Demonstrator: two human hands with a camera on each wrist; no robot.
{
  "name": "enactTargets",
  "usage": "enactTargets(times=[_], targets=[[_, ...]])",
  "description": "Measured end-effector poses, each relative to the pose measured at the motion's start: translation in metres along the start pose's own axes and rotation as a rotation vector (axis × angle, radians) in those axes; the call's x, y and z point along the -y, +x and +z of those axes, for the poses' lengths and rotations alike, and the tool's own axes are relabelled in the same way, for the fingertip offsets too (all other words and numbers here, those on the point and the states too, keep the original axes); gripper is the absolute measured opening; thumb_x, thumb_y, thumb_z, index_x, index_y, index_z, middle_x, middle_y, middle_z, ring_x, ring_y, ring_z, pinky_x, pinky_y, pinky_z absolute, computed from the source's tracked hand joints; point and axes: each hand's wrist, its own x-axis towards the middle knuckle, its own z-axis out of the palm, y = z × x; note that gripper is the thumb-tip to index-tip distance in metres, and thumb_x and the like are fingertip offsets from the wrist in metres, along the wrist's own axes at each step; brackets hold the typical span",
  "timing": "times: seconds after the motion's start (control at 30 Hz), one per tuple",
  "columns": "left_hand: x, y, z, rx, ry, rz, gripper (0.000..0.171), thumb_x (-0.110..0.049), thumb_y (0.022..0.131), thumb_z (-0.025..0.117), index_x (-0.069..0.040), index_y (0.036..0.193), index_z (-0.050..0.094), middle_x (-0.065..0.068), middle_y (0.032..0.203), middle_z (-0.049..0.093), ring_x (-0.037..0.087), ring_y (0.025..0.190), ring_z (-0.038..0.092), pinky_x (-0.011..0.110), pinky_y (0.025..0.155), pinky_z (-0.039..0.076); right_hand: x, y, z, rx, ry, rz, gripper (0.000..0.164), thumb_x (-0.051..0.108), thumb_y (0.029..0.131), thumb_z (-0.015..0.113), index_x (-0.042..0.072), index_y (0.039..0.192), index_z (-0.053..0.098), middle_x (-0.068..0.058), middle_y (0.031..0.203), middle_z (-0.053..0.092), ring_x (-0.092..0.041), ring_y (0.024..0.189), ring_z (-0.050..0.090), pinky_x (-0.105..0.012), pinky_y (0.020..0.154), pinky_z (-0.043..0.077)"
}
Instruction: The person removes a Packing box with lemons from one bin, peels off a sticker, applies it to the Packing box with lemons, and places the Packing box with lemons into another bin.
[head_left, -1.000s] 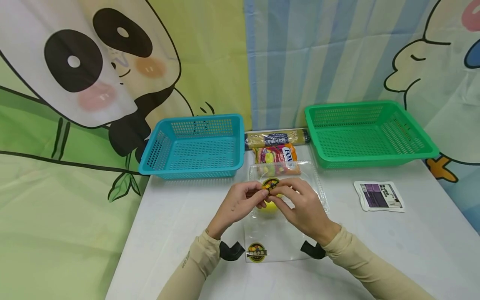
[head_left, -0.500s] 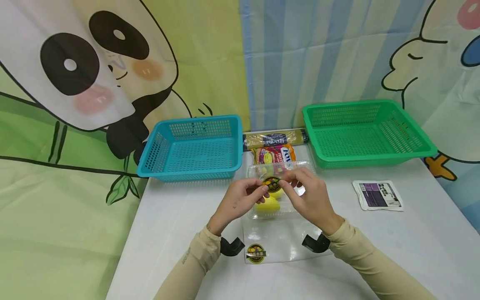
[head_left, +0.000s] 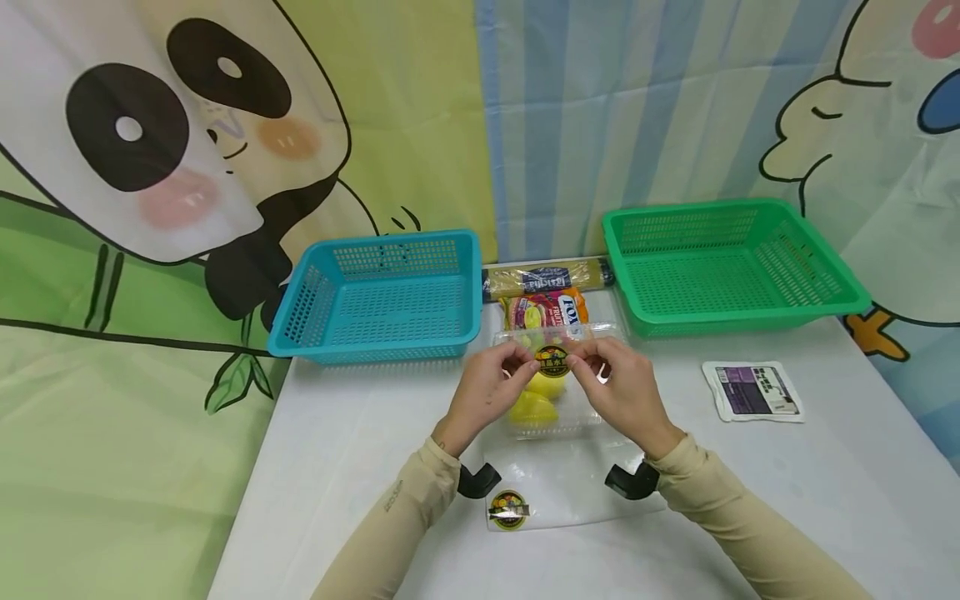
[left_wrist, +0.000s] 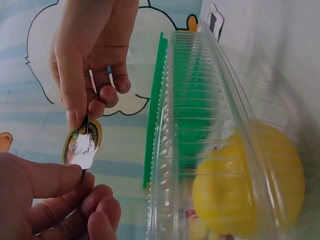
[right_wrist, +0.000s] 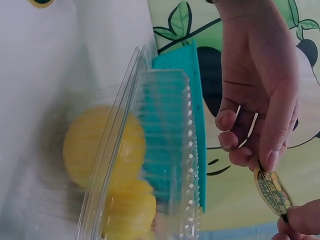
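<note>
A round black-and-gold sticker (head_left: 552,361) with a fruit picture is held upright above a clear plastic box (head_left: 588,421). My left hand (head_left: 487,387) pinches its left edge between thumb and index finger. On the opposite edge, my right hand (head_left: 624,387) pinches it the same way. In the left wrist view the sticker (left_wrist: 82,142) catches a bright glare, stretched between the two hands. Inside the box lie yellow lemon-like fruits (right_wrist: 105,147), seen through its ribbed wall. The box's lid is down over them.
Under the box lies a clear bag (head_left: 570,492) with a similar sticker (head_left: 508,510) at its corner. Behind are a candy bag (head_left: 543,310) and a pasta pack (head_left: 547,277). A blue basket (head_left: 375,350) stands left, a green basket (head_left: 750,321) right, near a white-and-purple packet (head_left: 753,392).
The right hand has shifted its fingers onto the sticker's right edge. Both hands have spread slightly, so the sticker now faces up flat between them and more fruit shows below.
</note>
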Motion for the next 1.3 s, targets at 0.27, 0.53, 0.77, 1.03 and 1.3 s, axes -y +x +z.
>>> enactTargets(times=[0.27,0.53,0.77,1.03,1.3], targets=[[-0.001,0.012,0.011,0.039,0.251,-0.008,0.016,-0.023,0.098,0.068,-0.011,0.088,0.072,0.001,0.087,0.066,0.015,0.076,0.055,0.023,0.065,0.048,-0.015,0.004,0.002,0.070,-0.125,0.054,0.011,0.012,0.089,0.075,0.008,0.080,0.070,-0.003,0.072,0.062,-0.016,0.065,0.055,-0.028,0.059,0.043],[-0.003,0.016,0.022,0.088,0.445,-0.048,0.020,-0.029,0.096,0.070,-0.014,0.083,0.073,0.001,0.086,0.063,0.013,0.076,0.052,0.025,0.062,0.043,-0.026,0.003,0.004,0.141,-0.247,0.069,0.015,0.015,0.088,0.075,0.010,0.075,0.068,-0.003,0.072,0.065,-0.014,0.062,0.052,-0.029,0.056,0.041],[-0.002,0.017,0.027,0.100,0.510,-0.077,0.022,-0.031,0.095,0.072,-0.018,0.078,0.069,-0.004,0.082,0.056,0.013,0.074,0.049,0.023,0.060,0.040,-0.032,0.002,0.008,0.145,-0.274,0.080,0.015,0.017,0.087,0.076,0.011,0.074,0.070,-0.001,0.071,0.066,-0.014,0.061,0.054,-0.031,0.055,0.043],[-0.002,0.019,0.030,0.120,0.537,-0.117,0.023,-0.031,0.094,0.073,-0.019,0.077,0.066,-0.004,0.083,0.055,0.012,0.073,0.049,0.023,0.058,0.039,-0.034,0.001,0.011,0.144,-0.277,0.064,0.013,0.014,0.086,0.076,0.011,0.074,0.071,-0.001,0.070,0.067,-0.011,0.058,0.052,-0.029,0.052,0.042],[0.001,0.020,0.031,0.110,0.553,-0.099,0.023,-0.031,0.094,0.074,-0.019,0.076,0.065,-0.004,0.082,0.055,0.011,0.072,0.050,0.023,0.057,0.040,-0.035,0.000,0.012,0.155,-0.289,0.076,0.013,0.015,0.085,0.077,0.011,0.074,0.071,-0.002,0.070,0.067,-0.012,0.059,0.054,-0.029,0.052,0.043]])
